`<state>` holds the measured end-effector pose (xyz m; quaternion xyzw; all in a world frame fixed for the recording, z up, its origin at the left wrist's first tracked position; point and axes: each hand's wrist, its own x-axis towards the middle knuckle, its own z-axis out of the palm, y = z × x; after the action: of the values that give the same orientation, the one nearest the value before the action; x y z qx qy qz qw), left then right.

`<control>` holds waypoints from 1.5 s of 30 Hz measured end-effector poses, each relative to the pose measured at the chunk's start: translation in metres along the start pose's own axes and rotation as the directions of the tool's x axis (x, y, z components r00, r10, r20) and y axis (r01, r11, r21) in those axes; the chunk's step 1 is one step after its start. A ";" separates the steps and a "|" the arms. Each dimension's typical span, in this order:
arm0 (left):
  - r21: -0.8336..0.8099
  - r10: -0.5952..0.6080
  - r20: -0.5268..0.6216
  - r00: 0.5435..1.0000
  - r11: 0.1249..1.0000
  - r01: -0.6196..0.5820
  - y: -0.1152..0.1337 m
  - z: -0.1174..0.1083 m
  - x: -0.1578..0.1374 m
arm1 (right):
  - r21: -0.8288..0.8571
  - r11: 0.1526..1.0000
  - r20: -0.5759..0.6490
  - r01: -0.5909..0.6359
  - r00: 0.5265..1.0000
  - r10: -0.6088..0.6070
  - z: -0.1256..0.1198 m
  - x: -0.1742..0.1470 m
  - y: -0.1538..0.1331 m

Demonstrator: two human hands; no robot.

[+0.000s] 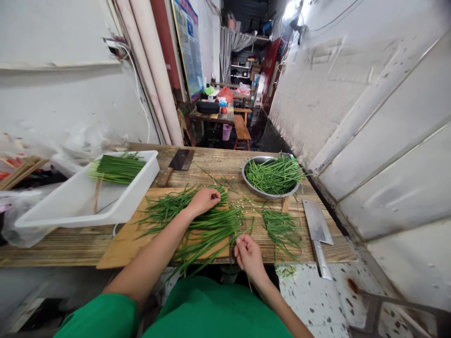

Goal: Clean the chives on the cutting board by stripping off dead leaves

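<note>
A loose pile of green garlic chives [211, 230] spreads over a wooden cutting board [121, 244], some ends hanging past the table's front edge. My left hand [203, 202] is over the upper part of the pile with its fingers curled together; anything inside them is hidden. Right of the pile, my right hand [249, 258] is closed in a pinch, with a thin green chive strand at its fingertips. A smaller bunch of chives [282, 230] lies to the right. Behind it, a metal bowl [262, 191] is heaped with chives.
A cleaver [317, 225] lies at the table's right, handle over the front edge. Another dark-bladed knife [182, 159] lies behind the board. On the left is a white plastic tub [73, 219] with more chives. Small pale trimmings [238, 209] dot the wooden table [207, 164].
</note>
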<state>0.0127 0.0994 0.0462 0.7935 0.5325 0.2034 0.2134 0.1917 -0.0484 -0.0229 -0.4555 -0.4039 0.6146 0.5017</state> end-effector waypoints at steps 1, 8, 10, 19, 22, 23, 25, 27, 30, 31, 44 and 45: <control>-0.050 -0.008 0.013 1.000 0.999 0.008 -0.001 0.002 -0.002 | -0.001 1.000 0.000 0.000 1.000 0.000 0.000 0.000 0.001; -0.128 0.029 0.004 1.000 0.991 -0.029 0.002 0.006 -0.005 | 0.003 1.000 -0.002 0.000 1.000 0.000 0.000 0.000 0.000; -0.133 0.028 -0.004 1.000 0.991 -0.028 0.004 0.006 -0.005 | 0.004 1.000 -0.005 -0.004 1.000 0.004 0.001 0.000 0.000; -0.130 -0.001 -0.014 1.000 0.991 -0.001 0.003 0.010 -0.004 | 0.006 1.000 0.005 -0.015 1.000 0.015 0.000 0.001 0.002; -0.133 -0.009 -0.023 1.000 0.991 0.005 0.004 0.011 -0.004 | 0.001 1.000 0.004 -0.013 1.000 0.013 0.000 0.002 0.003; -0.137 -0.006 -0.022 1.000 0.991 0.003 0.004 0.012 -0.004 | 0.000 1.000 0.005 -0.012 1.000 0.012 0.000 0.002 0.002; -0.144 0.008 -0.020 1.000 0.990 -0.011 0.003 0.013 -0.004 | 0.002 1.000 0.011 -0.013 1.000 0.013 0.000 0.002 0.002; -0.154 0.025 -0.023 0.999 0.988 -0.028 0.001 0.014 -0.004 | 0.004 1.000 0.014 -0.014 1.000 0.014 0.000 0.002 0.002; -0.172 0.035 -0.028 0.999 0.984 -0.039 0.000 0.014 -0.004 | -0.004 1.000 0.008 -0.012 1.000 0.012 0.000 0.002 0.001; -0.176 0.039 -0.026 0.999 0.983 -0.043 0.000 0.014 -0.005 | -0.009 1.000 0.006 -0.011 1.000 0.011 0.001 0.002 0.000; -0.139 0.087 -0.029 0.996 0.986 -0.090 0.008 0.010 -0.009 | -0.015 1.000 0.009 -0.005 1.000 0.005 0.000 0.000 0.001; -0.129 0.096 -0.038 0.995 0.987 -0.100 0.009 0.009 -0.009 | -0.013 1.000 0.009 -0.004 1.000 0.004 0.000 0.000 0.000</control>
<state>0.0211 0.0867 0.0426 0.7996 0.4818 0.2607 0.2461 0.1912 -0.0483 -0.0232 -0.4568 -0.4091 0.6151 0.4956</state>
